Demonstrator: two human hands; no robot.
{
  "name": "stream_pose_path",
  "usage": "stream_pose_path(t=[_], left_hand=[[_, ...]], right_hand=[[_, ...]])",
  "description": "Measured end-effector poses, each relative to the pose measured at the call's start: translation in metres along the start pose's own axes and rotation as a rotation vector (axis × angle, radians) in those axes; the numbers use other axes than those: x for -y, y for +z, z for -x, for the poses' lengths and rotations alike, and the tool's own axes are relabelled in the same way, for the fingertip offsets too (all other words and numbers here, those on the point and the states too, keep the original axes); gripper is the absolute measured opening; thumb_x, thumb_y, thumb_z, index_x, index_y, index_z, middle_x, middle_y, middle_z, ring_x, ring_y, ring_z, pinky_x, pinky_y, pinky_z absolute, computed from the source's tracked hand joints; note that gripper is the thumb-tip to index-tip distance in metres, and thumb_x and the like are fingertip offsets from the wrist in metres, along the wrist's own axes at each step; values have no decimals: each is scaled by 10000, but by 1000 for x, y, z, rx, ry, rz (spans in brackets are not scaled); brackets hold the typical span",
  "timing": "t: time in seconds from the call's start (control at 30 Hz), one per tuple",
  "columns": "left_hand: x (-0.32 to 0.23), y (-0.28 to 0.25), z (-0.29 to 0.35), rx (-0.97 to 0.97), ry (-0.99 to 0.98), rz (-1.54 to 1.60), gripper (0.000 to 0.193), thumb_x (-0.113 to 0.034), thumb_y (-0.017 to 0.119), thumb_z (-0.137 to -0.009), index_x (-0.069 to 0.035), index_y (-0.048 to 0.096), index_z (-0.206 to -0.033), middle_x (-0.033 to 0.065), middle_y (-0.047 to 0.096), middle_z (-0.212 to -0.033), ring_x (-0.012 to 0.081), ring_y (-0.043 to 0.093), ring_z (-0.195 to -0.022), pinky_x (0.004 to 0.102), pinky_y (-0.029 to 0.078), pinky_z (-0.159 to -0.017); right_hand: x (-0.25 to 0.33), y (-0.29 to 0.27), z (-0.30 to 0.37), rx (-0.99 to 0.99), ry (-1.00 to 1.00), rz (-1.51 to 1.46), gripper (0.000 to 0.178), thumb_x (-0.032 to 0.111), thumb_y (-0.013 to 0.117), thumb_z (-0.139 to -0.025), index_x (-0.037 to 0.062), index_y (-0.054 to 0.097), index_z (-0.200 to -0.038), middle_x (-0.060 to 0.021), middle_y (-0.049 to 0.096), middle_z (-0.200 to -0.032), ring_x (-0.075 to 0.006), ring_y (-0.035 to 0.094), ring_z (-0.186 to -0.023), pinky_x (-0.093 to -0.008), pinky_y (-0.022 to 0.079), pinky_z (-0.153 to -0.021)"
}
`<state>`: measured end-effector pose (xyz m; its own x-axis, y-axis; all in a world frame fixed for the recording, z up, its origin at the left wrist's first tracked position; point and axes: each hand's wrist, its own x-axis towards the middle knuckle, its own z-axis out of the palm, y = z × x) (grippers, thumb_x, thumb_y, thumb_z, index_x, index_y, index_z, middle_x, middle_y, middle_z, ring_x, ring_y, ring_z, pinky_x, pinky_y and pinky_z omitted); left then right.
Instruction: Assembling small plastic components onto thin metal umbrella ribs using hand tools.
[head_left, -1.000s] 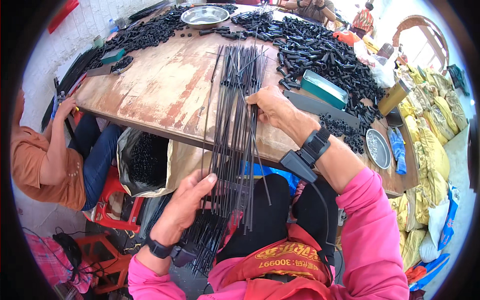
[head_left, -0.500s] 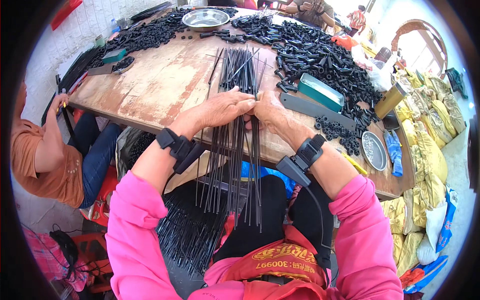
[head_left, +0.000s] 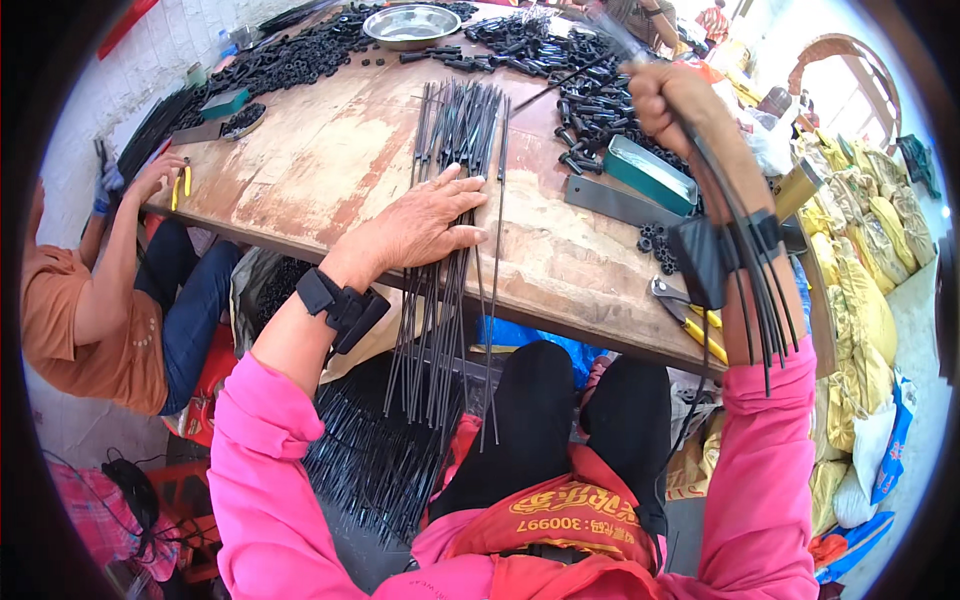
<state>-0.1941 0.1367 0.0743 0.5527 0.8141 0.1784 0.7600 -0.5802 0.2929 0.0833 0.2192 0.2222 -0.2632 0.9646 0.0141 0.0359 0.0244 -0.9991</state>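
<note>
My left hand (head_left: 425, 215) lies with fingers stretched out across a bundle of thin black rods (head_left: 470, 115), pressing on it at the table's front edge. The rods' far ends rest on the wooden table, and their near ends hang over the edge above my lap. One rod lies a little apart on the bundle's right side. Raised at the right, my right hand (head_left: 685, 100) is closed around several black rods (head_left: 762, 300). They trail down in front of my right forearm, and their far part is blurred. Black devices are strapped to both my wrists.
Yellow-handled pliers (head_left: 692, 318) lie at the table's right edge, near a grey metal plate (head_left: 620, 203) and a green box (head_left: 650, 175). Black bolt-like pieces (head_left: 590, 110) are heaped behind. A metal bowl (head_left: 411, 40) stands far back. A co-worker (head_left: 110, 290) sits left; yellow sacks (head_left: 860, 290) line the right.
My right hand has left the bundle, moving up and right with several rods. My left hand has flattened onto the remaining bundle. The pliers show more fully. The co-worker's hands have moved.
</note>
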Motion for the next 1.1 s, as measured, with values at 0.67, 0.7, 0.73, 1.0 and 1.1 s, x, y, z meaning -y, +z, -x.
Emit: stream_pose_path(t=[0.67,0.7,0.73,1.0,1.1], left_hand=[[-33,-35,28,-90,154,80,116,-106,659,-781,3,624,-795,127,640,-878,314,579,-1030,385,438,-901],[-33,-35,29,-160,166,94,118,-99,657,-779,11,620,-801,132,643,-893,318,581,-1020,392,443,-891],[-35,-38,31,-232,177,106,121,-92,656,-776,19,617,-806,137,646,-907,322,583,-1011,400,449,-881],[-143,-61,53,-249,-80,778,242,-183,542,-908,26,643,-978,114,663,-971,164,633,-854,289,493,-781],[-193,-49,46,-213,-155,1228,298,-183,545,-924,24,581,-1136,127,666,-951,166,648,-843,280,512,-772]], right_hand=[[-22,7,34,-297,-713,99,209,164,454,-962,-23,537,-1001,-47,577,-698,-124,572,-592,-217,462,-536],[-24,13,40,-278,-643,-21,199,169,451,-968,-6,539,-1005,-35,561,-691,-112,559,-578,-211,448,-523],[-19,14,45,-262,-665,-23,199,169,451,-968,-6,539,-1005,-35,561,-691,-112,559,-578,-211,448,-523],[18,19,137,-15,-164,32,266,236,424,-963,2,540,-919,28,449,-615,-58,395,-476,-203,296,-405],[-1,21,186,94,-268,248,225,183,465,-923,-4,538,-821,4,446,-581,-77,413,-481,-247,326,-434]])
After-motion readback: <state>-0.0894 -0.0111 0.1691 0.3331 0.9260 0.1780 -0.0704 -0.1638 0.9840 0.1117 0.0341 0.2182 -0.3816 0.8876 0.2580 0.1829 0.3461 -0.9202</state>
